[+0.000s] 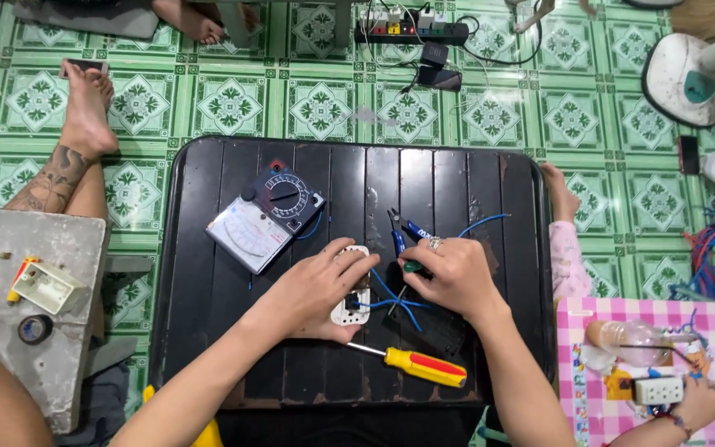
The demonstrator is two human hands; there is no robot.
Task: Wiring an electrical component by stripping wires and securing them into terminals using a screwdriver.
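Left hand point(316, 285) curled over a white wall socket point(351, 308) near centre of the black slatted tray table point(208, 273), fingers bent and pressing it down, thumb along its lower edge. Right hand point(455, 275) closed around a green-handled screwdriver point(410, 266), tip angled toward the socket at 9 o'clock of that hand. Blue wires point(395, 300) running between both hands, touching the socket. Blue-handled pliers point(400, 230) lying just at 11 o'clock of the right hand. Analog multimeter point(264, 217) at 11 o'clock of the left hand, apart from it. Yellow-and-red screwdriver point(419, 365) flat at 6 o'clock, untouched. Black box point(440, 331) partly hidden under the right wrist.
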